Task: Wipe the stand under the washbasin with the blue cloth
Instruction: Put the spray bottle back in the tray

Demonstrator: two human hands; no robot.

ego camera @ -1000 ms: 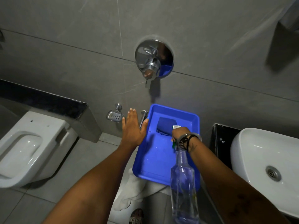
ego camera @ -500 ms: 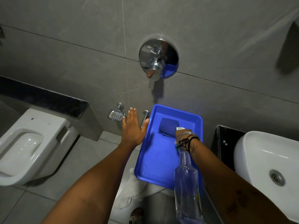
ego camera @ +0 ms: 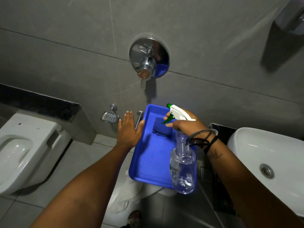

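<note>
The step in hand looks like preparation, not wiping: the blue cloth (ego camera: 162, 128) lies folded at the far end of the blue tray (ego camera: 148, 163), against the wall-side rim, untouched by either hand. The right hand (ego camera: 185, 125) is wrapped around the neck of a clear spray bottle (ego camera: 182, 163), fingers curled at the green trigger, holding it lifted above the right side of the tray with its white head tipped toward the wall. The left hand (ego camera: 129, 129) is flat and spread, fingers together and pointing at the wall, its thumb edge resting on or just beside the tray's left rim; whether it presses the rim cannot be told. Both forearms reach forward and down from the camera. The washbasin (ego camera: 263, 162) sits right of the tray, with the dark stand (ego camera: 220, 170) between them and below the basin. The next move probably calls for freeing a hand, picking the cloth out of the tray, and carrying it right to the stand.
</note>
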